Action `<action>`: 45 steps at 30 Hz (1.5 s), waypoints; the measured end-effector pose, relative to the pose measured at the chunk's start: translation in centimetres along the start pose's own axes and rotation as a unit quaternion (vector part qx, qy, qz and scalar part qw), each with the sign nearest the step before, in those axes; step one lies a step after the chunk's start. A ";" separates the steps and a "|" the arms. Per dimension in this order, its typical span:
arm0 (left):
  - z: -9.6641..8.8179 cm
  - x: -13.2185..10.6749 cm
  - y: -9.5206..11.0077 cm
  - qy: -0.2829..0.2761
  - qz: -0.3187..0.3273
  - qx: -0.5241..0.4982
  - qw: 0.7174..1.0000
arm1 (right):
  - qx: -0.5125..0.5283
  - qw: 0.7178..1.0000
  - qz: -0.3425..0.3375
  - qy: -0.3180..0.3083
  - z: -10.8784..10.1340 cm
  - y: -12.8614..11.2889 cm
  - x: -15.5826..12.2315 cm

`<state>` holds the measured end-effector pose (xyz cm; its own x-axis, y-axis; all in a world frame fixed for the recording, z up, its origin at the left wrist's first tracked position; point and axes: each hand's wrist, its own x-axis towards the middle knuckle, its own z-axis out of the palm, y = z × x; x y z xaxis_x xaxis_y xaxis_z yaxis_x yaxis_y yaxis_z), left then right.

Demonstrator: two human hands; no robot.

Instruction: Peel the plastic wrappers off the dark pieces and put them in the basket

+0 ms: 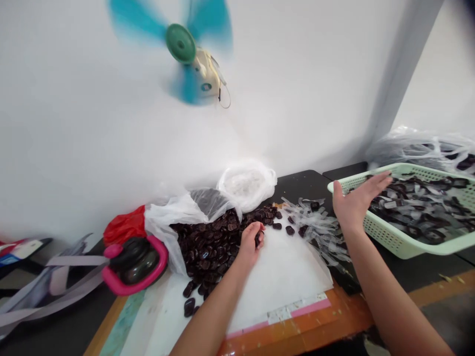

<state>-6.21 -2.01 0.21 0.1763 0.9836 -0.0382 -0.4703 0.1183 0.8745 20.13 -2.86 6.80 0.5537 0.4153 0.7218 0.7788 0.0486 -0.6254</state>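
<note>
Partly hidden, dark piece in curled left hand; right hand splayed beside cut-off green basket.

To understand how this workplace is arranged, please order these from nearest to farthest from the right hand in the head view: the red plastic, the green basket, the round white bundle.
1. Green basket: nearest, at the right hand, extending rightward.
2. Round white bundle: left of the hand, mid-view.
3. Red plastic: farthest, well to the left.
</note>
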 end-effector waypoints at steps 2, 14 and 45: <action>-0.1 0.1 0.2 0.008 -0.027 -0.057 0.998 | -0.028 0.999 0.006 -0.031 -0.1 0.6 0.6; -0.8 0.8 -0.4 0.039 -0.038 -0.141 0.989 | -0.048 0.821 -0.252 -0.510 5.0 -0.7 -5.3; -0.3 0.0 -0.4 -0.053 -0.054 -0.032 0.997 | 0.392 0.776 0.094 -0.486 4.0 -1.6 -4.8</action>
<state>-6.30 -1.97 -0.33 0.3175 0.9451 -0.0774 -0.4963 0.2352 0.8357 15.03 -1.33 3.17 -0.1446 0.9516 0.2712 0.0814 0.2846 -0.9552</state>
